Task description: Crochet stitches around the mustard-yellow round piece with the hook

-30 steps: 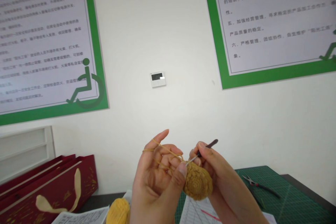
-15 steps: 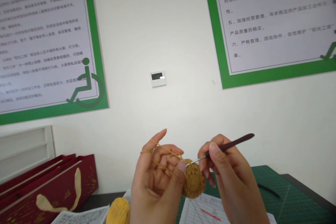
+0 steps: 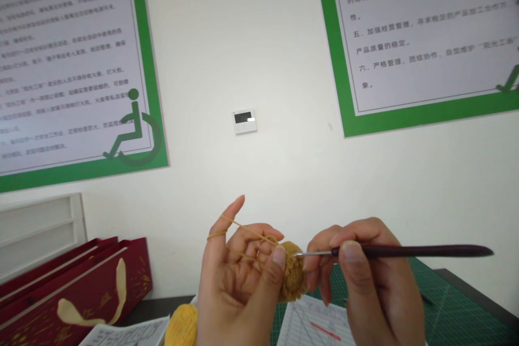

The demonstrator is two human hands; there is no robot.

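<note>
My left hand (image 3: 241, 270) pinches a round mustard-yellow crochet piece (image 3: 292, 275) at its edge between thumb and fingers. Mustard yarn (image 3: 249, 230) loops round the raised index finger and runs to the top of the piece. My right hand (image 3: 365, 275) holds a crochet hook (image 3: 421, 251) by its dark handle, which lies nearly level and points right. The hook's metal tip is at the face of the piece; whether it sits inside a stitch I cannot tell. Fingertips of my right hand are close against the piece's right side.
A yellow yarn ball (image 3: 181, 325) rests left of my left wrist. Printed sheets (image 3: 312, 324) lie on a green cutting mat (image 3: 454, 303). Dark red gift bags (image 3: 97, 292) stand at left. Behind is a wall with a small thermostat (image 3: 244, 121) and green-framed posters (image 3: 343, 92).
My right hand has moved right and slightly down, and the hook has swung from slanting upward to nearly level. The crochet piece has turned and shifted left with my left hand.
</note>
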